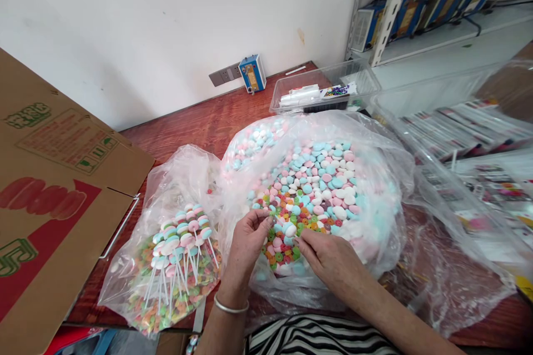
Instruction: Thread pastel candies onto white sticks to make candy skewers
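1. plainly, the left hand (250,238) and right hand (322,249) are over the candy in the large clear plastic bag (375,133), thumb and finger of each drawn together in a pinch; what sits between the tips is too small to tell, though a bit of white shows at the right ones.
2. pastel tablet candies (328,172) fill most of that bag, and ring-shaped gummies (291,205) lie in its near part, around the fingertips. pieces this small could slip from a light pinch and get lost among look-alikes.
3. the two kinds mix where they meet, so a hurried pick could bring up the wrong one.
4. loose film stands around the pile; a wrist brushing it could fold it over the candy or spill some onto the wooden table (200,127).
5. at left, candy skewers (194,227) lie heaped on a smaller clear bag (183,163) of gummies. on so uneven a bed they could slide if the left forearm, with its bangle (231,309), catches a stick.
6. that smaller bag reaches the table's near edge; a tug could drag skewers off.
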The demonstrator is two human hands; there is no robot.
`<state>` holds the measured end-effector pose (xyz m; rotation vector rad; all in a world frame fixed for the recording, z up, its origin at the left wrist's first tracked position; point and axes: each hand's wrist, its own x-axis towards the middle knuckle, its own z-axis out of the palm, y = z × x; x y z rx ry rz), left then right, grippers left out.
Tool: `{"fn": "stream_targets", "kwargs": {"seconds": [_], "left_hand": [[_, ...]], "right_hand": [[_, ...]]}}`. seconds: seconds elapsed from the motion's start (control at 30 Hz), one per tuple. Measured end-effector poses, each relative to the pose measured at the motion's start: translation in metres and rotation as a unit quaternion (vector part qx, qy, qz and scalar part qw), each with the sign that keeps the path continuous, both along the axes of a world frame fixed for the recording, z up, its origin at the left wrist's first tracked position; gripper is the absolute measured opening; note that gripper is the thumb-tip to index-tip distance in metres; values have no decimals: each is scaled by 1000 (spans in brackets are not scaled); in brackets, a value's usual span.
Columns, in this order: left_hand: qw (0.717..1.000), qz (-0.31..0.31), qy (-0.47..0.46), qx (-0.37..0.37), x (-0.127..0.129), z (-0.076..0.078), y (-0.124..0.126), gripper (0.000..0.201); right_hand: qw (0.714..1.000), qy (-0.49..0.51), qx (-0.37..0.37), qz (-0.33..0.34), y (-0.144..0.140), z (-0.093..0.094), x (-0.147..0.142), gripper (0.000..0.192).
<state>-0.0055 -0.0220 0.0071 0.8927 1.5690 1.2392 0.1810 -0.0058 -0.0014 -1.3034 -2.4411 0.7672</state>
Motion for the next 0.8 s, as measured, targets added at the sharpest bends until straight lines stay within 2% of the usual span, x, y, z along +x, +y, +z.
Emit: {"fn": "stream_targets", "kwargs": {"seconds": [0.23,0.5,0.63,0.8], "left_hand": [[999,-3,-32,-24,4,3,2,28],[995,-62,-59,-51,8,1,0,32],[985,-59,-147,-62,5,-3,0,35],[972,-16,-228,-57,2,-3,1,40]], "right_hand": [[1000,10,-1,12,-2,0,6,30],[999,17,-35,-9,0,1,5,29],[995,78,-64,-14,3,-4,4,29],[985,150,-85,-26,4,-7,9,32]]}}
